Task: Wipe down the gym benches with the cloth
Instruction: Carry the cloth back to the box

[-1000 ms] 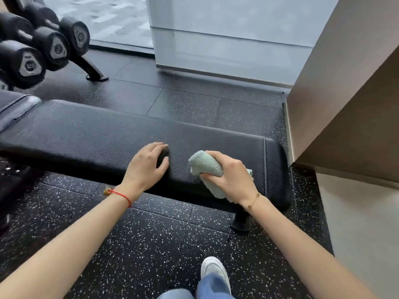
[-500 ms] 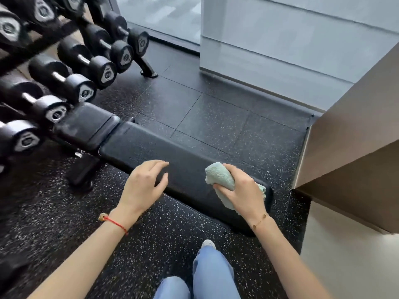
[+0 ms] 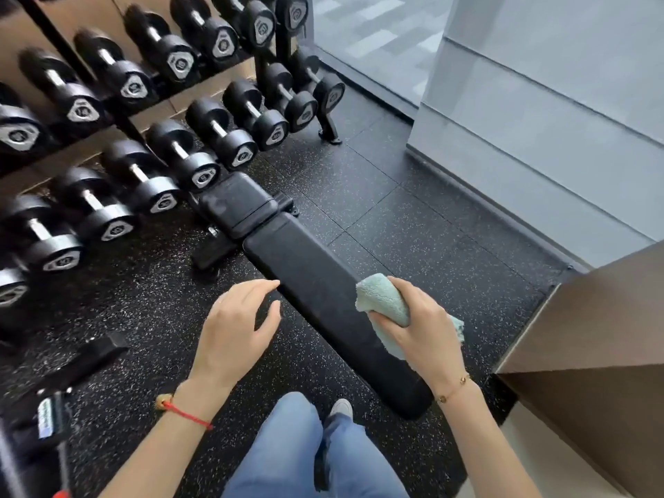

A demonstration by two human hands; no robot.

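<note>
A black padded gym bench [image 3: 309, 282] runs diagonally across the dark speckled floor, its smaller seat pad [image 3: 237, 204] at the far end by the dumbbells. My right hand [image 3: 416, 328] grips a bunched pale green cloth [image 3: 381, 298] above the near half of the bench pad; whether the cloth touches the pad I cannot tell. My left hand [image 3: 233, 332] hovers with relaxed fingers beside the bench's left edge, holding nothing.
A rack of black dumbbells [image 3: 143, 131] fills the left and back. A brown wall corner [image 3: 593, 354] stands close on the right, a grey glass wall [image 3: 539, 120] behind. Another machine's frame [image 3: 54, 407] is at the lower left. My legs in blue jeans [image 3: 305, 454] are below.
The view rose and pulled back from the bench. My left hand lifted off the pad and now hangs beside it. My right hand keeps gripping the cloth.
</note>
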